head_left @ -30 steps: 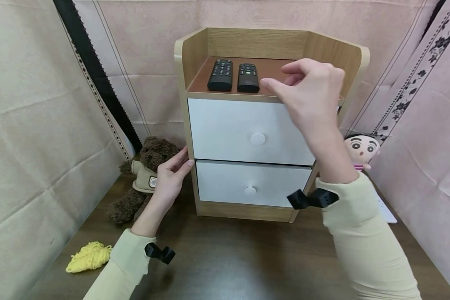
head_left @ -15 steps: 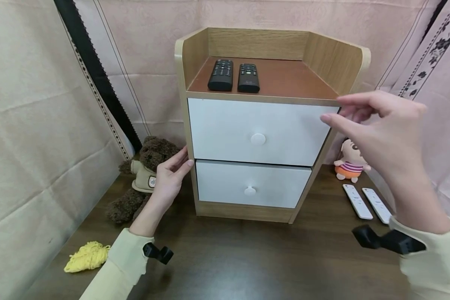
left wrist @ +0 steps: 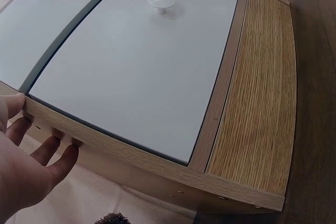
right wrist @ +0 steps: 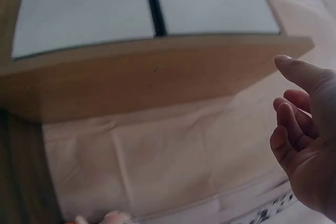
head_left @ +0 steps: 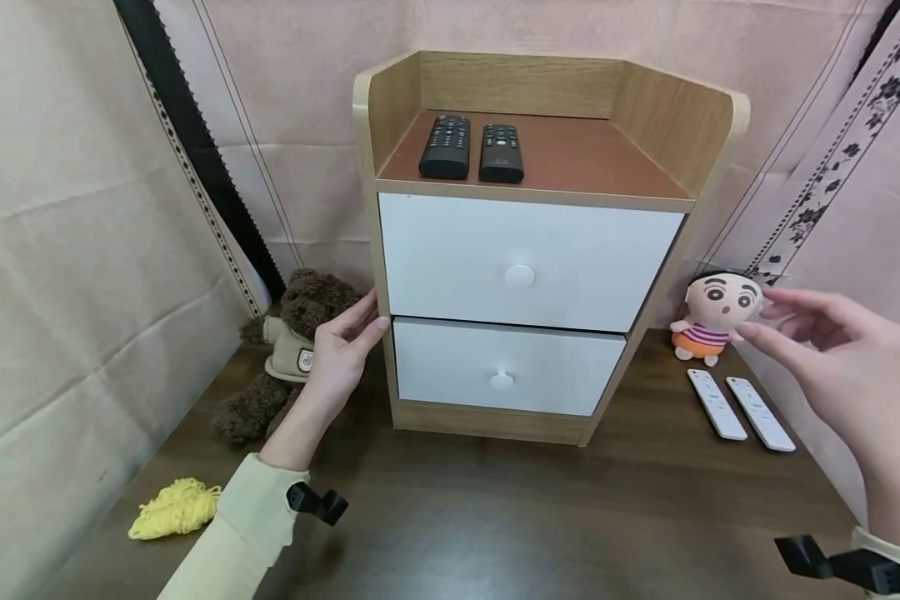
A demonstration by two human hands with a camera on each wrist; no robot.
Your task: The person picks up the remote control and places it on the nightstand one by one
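Observation:
A wooden cabinet (head_left: 491,421) stands upright with an upper white drawer (head_left: 450,250) and a lower white drawer (head_left: 450,367), both pushed in. My left hand (head_left: 337,354) rests against its left side, thumb at the front edge; in the left wrist view its fingertips touch the side panel. Two black remote controls, the left one (head_left: 446,148) and the right one (head_left: 502,155), lie side by side on the brown top. Over at the right, my right hand (head_left: 843,358) holds nothing, thumb and fingers apart, overlapping the edge of a small doll (head_left: 720,302) in the head view.
Two white remote controls (head_left: 716,405) lie on the table right of the cabinet, in front of the doll. A brown teddy bear (head_left: 255,408) sits at the cabinet's left. Yellow yarn (head_left: 176,510) lies at front left. Pale curtains (head_left: 525,25) enclose the table.
My right hand has moved from over the cabinet top, right of the black remotes, out to the right and down beside the doll. My left hand has stayed at the cabinet's side.

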